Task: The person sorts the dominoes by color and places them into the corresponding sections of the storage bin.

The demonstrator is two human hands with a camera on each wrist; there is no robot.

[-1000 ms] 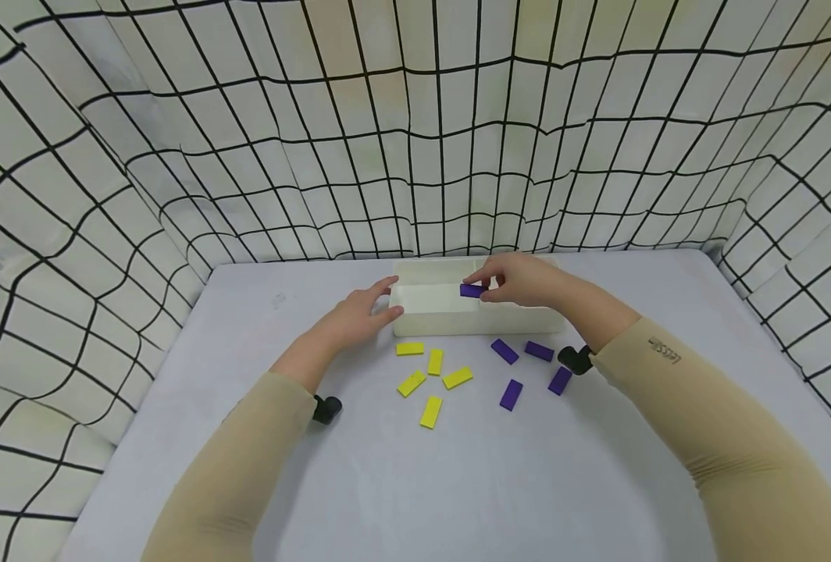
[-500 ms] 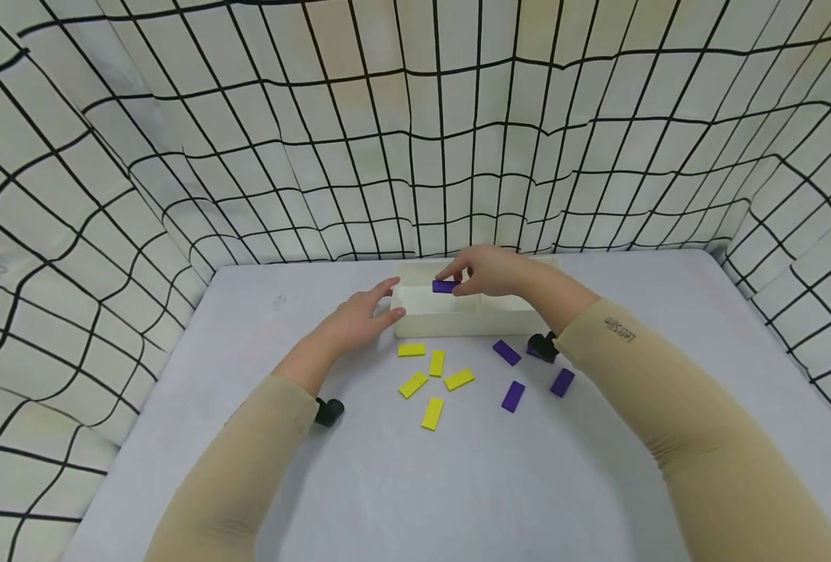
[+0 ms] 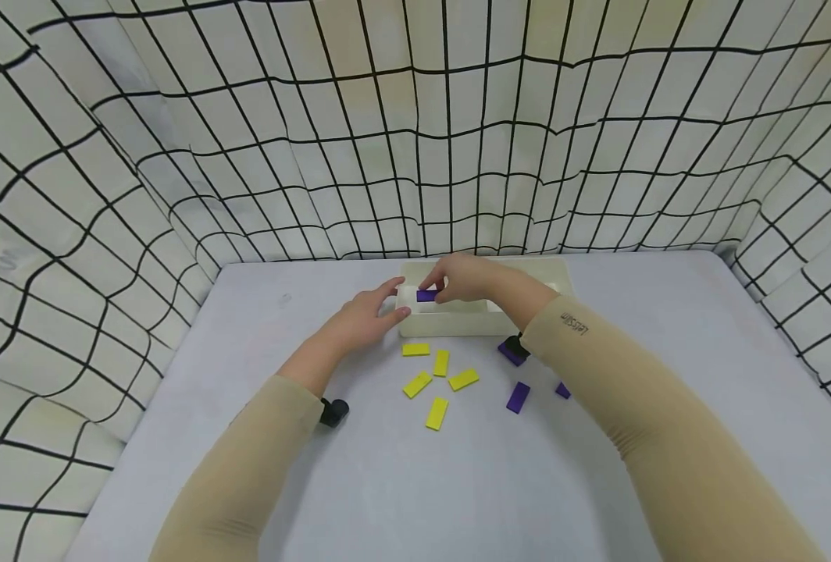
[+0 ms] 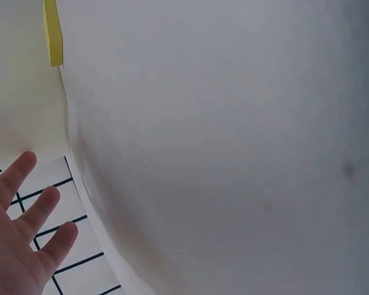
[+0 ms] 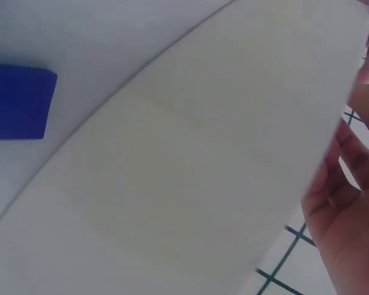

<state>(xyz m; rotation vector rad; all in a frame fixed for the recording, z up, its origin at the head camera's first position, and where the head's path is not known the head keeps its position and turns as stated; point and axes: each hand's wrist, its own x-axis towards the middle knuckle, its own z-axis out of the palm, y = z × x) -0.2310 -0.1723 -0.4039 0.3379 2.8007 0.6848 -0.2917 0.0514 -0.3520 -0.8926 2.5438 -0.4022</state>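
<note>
**Purple block pinched at the box's 9 o'clock end**

With 12 o'clock straight away from the person, the right hand (image 3: 465,279) pinched a purple block (image 3: 426,297) between thumb and fingers, over or inside the 9 o'clock part of the white box (image 3: 451,325); whether it touched the box's floor could not be told. The left hand (image 3: 362,318) grasped nothing, its fingers spread at the box's 9 o'clock end. Yellow blocks (image 3: 436,414) lay towards 7 o'clock of the box, loose purple blocks (image 3: 518,397) towards 5.

Done well, this step seemed to call for a light pinch on the block's 3 o'clock end, the block level and clear of the walls, and a grip eased only once the floor bore its weight. The left hand looked well placed to steady the box.

Compared with one second earlier, the held block had gone from near the box's middle towards 9 o'clock, closer to the left hand. The right sleeve (image 3: 619,390) had swung likewise, covering more loose purple blocks. The yellow blocks kept their pattern
</note>
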